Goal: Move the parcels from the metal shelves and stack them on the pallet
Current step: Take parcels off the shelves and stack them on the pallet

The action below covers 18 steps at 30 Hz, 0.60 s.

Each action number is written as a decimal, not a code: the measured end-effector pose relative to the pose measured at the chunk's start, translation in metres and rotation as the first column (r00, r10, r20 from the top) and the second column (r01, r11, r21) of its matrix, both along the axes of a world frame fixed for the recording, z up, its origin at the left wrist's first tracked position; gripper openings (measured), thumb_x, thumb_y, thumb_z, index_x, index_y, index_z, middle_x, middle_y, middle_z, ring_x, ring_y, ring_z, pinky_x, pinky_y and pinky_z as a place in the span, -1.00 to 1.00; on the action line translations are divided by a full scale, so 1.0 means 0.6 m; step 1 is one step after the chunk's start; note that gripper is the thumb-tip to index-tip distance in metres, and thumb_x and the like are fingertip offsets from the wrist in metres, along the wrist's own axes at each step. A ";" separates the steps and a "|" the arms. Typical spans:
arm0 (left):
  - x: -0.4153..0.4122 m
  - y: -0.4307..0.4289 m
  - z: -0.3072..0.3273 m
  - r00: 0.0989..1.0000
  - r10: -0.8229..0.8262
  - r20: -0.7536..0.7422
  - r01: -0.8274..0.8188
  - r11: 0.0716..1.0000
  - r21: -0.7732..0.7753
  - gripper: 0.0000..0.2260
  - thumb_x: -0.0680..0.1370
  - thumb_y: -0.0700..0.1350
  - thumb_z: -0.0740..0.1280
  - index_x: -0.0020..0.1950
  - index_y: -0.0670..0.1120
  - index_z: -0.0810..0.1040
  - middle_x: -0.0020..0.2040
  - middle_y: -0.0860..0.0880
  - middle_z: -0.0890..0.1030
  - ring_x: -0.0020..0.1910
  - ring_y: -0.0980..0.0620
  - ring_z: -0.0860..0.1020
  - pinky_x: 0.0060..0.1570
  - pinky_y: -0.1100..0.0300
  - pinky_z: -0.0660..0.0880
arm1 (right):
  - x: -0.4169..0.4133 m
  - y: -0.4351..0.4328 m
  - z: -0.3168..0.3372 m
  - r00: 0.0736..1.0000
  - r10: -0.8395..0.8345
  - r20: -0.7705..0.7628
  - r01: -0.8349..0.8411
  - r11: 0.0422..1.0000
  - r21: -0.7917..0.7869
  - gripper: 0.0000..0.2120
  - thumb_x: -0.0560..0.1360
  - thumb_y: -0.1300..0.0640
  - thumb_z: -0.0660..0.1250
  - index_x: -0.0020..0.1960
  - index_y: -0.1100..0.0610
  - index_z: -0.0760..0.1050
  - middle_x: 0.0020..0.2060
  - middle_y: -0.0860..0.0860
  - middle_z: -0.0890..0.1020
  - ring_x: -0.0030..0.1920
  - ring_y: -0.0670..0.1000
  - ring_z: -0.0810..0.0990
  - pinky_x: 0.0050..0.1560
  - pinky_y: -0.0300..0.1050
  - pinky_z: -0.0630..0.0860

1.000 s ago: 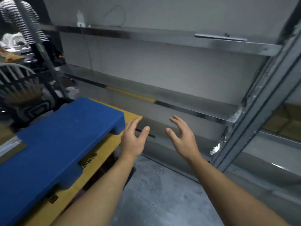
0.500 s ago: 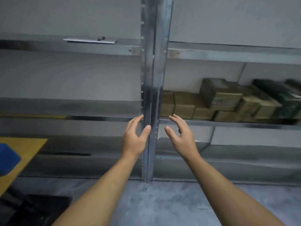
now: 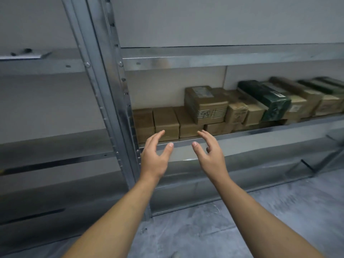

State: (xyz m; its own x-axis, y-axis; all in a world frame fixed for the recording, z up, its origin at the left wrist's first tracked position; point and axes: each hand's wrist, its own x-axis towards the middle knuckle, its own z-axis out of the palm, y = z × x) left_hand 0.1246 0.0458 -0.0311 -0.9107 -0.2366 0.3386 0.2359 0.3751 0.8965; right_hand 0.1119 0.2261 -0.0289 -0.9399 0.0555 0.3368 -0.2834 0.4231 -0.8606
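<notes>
Several brown cardboard parcels (image 3: 165, 121) line a metal shelf (image 3: 260, 135) right of a steel upright (image 3: 111, 101). A larger brown parcel with a printed label (image 3: 206, 104) lies on top of the row, and a dark green wrapped parcel (image 3: 268, 99) leans further right. My left hand (image 3: 155, 157) and my right hand (image 3: 210, 155) are held out side by side, palms facing each other, fingers relaxed and holding nothing. Both hover just in front of the shelf edge, below the leftmost parcels, touching none of them. The pallet is out of view.
The shelf bay left of the upright (image 3: 46, 135) holds no parcels. A higher shelf (image 3: 223, 58) runs above the parcels. Grey concrete floor (image 3: 204, 229) lies below my arms.
The view has swung right, away from the blue and yellow pallet, past the steel upright to the bay with parcels. My hands kept the same open pose and are nearer the shelf.
</notes>
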 end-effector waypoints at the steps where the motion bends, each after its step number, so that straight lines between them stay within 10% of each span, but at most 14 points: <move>1: -0.017 0.011 -0.001 1.000 -0.010 0.001 0.010 1.000 -0.001 -0.59 0.59 -0.05 0.41 0.43 0.05 0.48 0.38 0.09 0.48 0.38 0.14 0.43 0.40 0.17 0.36 | -0.014 0.010 -0.002 1.000 -0.016 0.004 0.016 1.000 -0.007 -0.59 0.61 -0.03 0.34 0.43 -0.02 0.45 0.46 -0.10 0.42 0.46 -0.12 0.34 0.46 0.07 0.36; 18: -0.339 0.154 0.013 0.996 -0.073 0.058 0.071 0.997 0.029 -0.57 0.59 -0.05 0.40 0.47 0.05 0.46 0.42 0.06 0.45 0.41 0.12 0.40 0.42 0.10 0.36 | -0.326 0.144 0.014 0.982 -0.190 0.023 0.191 0.981 -0.028 -0.53 0.61 -0.04 0.33 0.49 -0.05 0.36 0.48 -0.06 0.38 0.51 -0.07 0.28 0.50 0.14 0.31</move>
